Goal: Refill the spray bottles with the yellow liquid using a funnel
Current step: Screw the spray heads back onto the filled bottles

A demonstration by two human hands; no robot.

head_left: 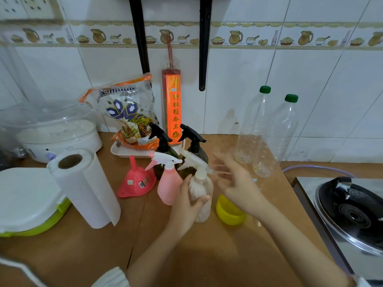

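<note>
On the wooden counter (207,255), a paper towel roll (87,189) stood near left, with two large clear bottles (267,133) with green caps far right against the tiles. The yellow liquid showed only as a shallow layer in the bottom of the nearer one. Two dark green spray bottles (165,154) stood behind a pink spray bottle (169,183) and a clear spray bottle (202,195). The left hand (186,206) gripped the clear one around its body; the right hand (234,179), blurred with fingers spread, held nothing, just right of the white trigger head. An upturned pink funnel (136,183) lay left, a yellow cup (229,210) right. Judging from the crowding, unscrewing the head could knock the pink bottle over, and pouring without seating the funnel would probably spill.
</note>
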